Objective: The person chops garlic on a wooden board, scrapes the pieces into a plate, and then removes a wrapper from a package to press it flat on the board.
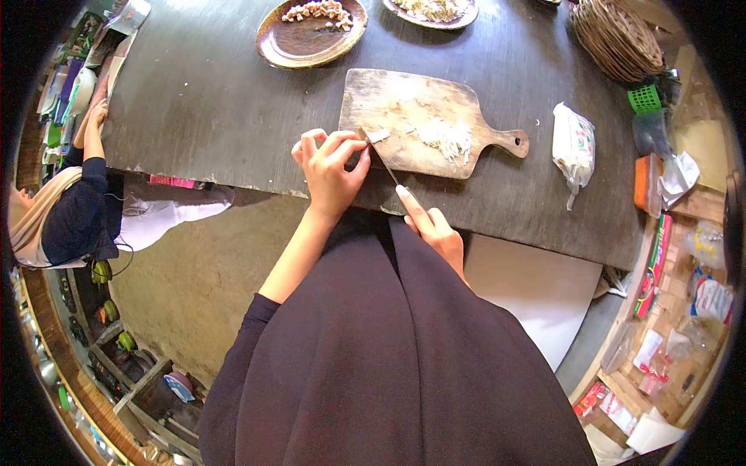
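My right hand (437, 234) grips a knife (384, 163), its index finger stretched along the handle end. The blade slants up and left over the near left edge of a wooden cutting board (373, 93). Close to the blade's tip is my left hand (330, 172), fingers bent and thumb drawn in toward the index finger; what they pinch, if anything, is hidden. A small white piece (378, 136) lies beside the blade. Farther right on the board is a loose pile of thin white slivers (444, 140).
Beyond the board on the dark table (210, 101) stand a brown plate (311, 48) with small pieces and another plate (432, 23) of shreds. A white plastic packet (573, 144) and stacked woven plates (618, 39) are at right. Another person (74, 210) is at far left.
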`<state>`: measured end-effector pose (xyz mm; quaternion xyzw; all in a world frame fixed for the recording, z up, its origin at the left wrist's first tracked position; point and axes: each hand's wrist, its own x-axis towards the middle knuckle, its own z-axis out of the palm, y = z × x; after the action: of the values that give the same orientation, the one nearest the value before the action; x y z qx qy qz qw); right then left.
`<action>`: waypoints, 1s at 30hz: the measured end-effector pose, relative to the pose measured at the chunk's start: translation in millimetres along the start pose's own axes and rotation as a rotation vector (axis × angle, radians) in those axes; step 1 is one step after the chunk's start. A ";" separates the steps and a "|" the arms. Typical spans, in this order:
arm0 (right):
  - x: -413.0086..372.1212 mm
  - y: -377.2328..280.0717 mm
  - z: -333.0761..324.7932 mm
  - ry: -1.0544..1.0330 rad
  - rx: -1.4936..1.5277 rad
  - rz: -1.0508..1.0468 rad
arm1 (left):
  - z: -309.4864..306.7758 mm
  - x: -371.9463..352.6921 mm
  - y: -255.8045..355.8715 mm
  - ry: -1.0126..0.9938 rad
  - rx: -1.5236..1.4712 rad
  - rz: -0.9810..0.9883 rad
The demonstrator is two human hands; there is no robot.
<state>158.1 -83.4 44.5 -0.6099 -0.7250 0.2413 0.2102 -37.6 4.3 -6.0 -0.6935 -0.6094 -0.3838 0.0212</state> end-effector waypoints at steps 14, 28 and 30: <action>-4.2 15.0 11.5 0.070 -0.059 -0.073 | -1.2 -0.2 1.1 0.010 -0.008 -0.006; -4.1 5.8 4.2 0.001 -0.037 -0.032 | -2.2 -0.6 1.0 0.010 -0.001 -0.003; -3.0 7.0 5.8 0.025 -0.061 -0.049 | -1.6 -0.6 1.6 0.013 -0.004 0.000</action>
<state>160.6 -85.9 35.6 -0.6009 -0.7443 0.2060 0.2063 -37.1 2.5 -4.5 -0.6910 -0.6084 -0.3896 0.0239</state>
